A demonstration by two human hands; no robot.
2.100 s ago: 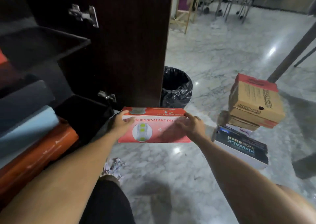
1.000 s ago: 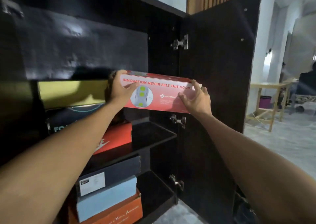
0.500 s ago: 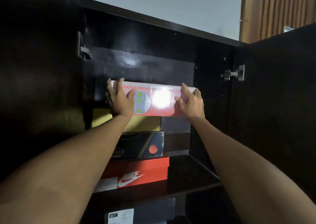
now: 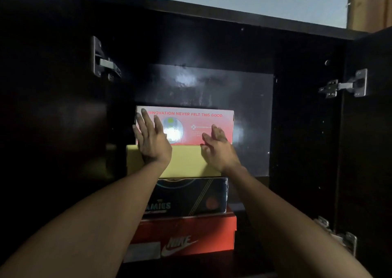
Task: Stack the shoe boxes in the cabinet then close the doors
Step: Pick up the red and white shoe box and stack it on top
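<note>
Atop a four-high stack inside the dark cabinet [image 4: 212, 33]: pink shoe box [image 4: 212, 120], resting on the yellow box [image 4: 186, 161], above a dark blue box [image 4: 191, 197] and a red Nike box [image 4: 191, 233]. Left hand [image 4: 151, 141] spread flat against the pink box's front face, fingers straight and fanned; right hand [image 4: 218, 148] likewise open, fingertips touching the lower right of the same face, gripping nothing. Both doors swung wide, hinges [image 4: 343, 85] exposed at either side.

Likely risks from here: uneven pressure from the two palms skewing the top box, sliding it off square over the yellow one; too hard a shove nudging the whole column back or sideways, since the boxes differ in width and sit slightly offset. Front overhang, if left, liable to foul the doors on closing. Depth behind the stack impossible to judge in this gloom.
</note>
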